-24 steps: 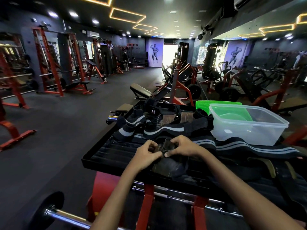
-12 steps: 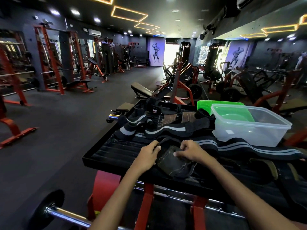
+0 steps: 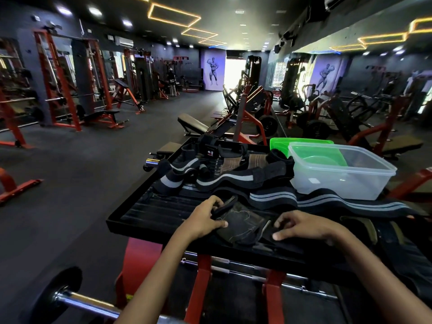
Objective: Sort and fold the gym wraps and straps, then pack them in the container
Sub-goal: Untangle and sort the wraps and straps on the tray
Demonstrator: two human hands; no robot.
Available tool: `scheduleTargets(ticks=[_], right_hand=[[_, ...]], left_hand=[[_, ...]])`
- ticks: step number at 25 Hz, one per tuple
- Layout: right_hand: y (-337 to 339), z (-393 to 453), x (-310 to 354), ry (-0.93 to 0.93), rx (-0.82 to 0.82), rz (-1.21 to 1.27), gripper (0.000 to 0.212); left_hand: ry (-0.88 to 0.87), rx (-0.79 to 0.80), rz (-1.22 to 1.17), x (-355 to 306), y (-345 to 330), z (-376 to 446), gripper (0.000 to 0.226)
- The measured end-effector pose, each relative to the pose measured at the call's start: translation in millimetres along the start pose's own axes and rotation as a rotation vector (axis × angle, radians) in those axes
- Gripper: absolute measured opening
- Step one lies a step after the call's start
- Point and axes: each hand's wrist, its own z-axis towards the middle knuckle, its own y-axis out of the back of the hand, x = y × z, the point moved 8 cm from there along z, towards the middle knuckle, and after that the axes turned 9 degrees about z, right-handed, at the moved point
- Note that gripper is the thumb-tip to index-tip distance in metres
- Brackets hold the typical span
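The left hand (image 3: 207,219) pinches a flat black fabric lifting pad (image 3: 240,226) on the black ribbed bench (image 3: 149,210); the right hand (image 3: 304,226), fingers curled, grips a dark strap (image 3: 266,226) at its right edge. Beyond the right hand stands a clear plastic container (image 3: 339,174). A white logo on a black wrap (image 3: 210,153) beyond the hands is unreadable.

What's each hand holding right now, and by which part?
Left hand pinches the dark padded grip at its left edge. Right hand grips its strap end, though the dark blurs it.
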Motion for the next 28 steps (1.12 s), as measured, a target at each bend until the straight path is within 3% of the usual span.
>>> scheduleTargets(ticks=[3, 8, 13, 15, 16, 17, 20, 21, 22, 24, 25, 26, 28], right_hand=[[2, -11, -4, 0.118, 0.061, 0.218, 0.043], [2, -59, 19, 0.21, 0.515, 0.406, 0.028], [13, -75, 65, 0.493, 0.902, 1.107, 0.063], [10, -71, 81, 0.551, 0.945, 1.226, 0.073], [7, -68, 89, 0.573, 0.921, 1.203, 0.074], [6, -59, 91, 0.557, 0.791, 1.118, 0.069], [26, -24, 93, 0.473, 0.07, 0.477, 0.026], [37, -19, 98, 0.471, -0.137, 0.224, 0.022], [49, -17, 105, 0.485, -0.302, -0.016, 0.025], [54, -17, 122, 0.529, -0.47, -0.275, 0.024], [50, -17, 129, 0.546, -0.499, -0.271, 0.027], [47, -14, 133, 0.566, -0.488, -0.114, 0.03], [32, -8, 136, 0.577, -0.309, 0.633, 0.033]], left_hand=[[-0.017, 0.002, 0.019, -2, -2, 1, 0.038], [-0.037, -0.037, 0.046, -4, -1, 2, 0.036], [-0.032, -0.04, 0.037, 0, -3, 4, 0.037], [-0.031, -0.041, 0.023, 1, -3, 4, 0.039], [-0.028, -0.042, 0.017, 2, -3, 4, 0.039], [-0.025, -0.043, 0.012, 3, -2, 4, 0.04], [-0.035, -0.057, -0.002, 1, -3, 5, 0.045], [-0.033, -0.063, -0.004, 1, -3, 5, 0.049], [-0.024, -0.071, -0.006, 1, -2, 4, 0.053], [-0.005, -0.093, 0.012, 1, 0, 3, 0.059], [-0.005, -0.108, 0.029, 2, 1, 3, 0.06], [-0.004, -0.114, 0.034, 3, 1, 3, 0.06], [0.003, -0.112, 0.012, 3, 3, 3, 0.06]])
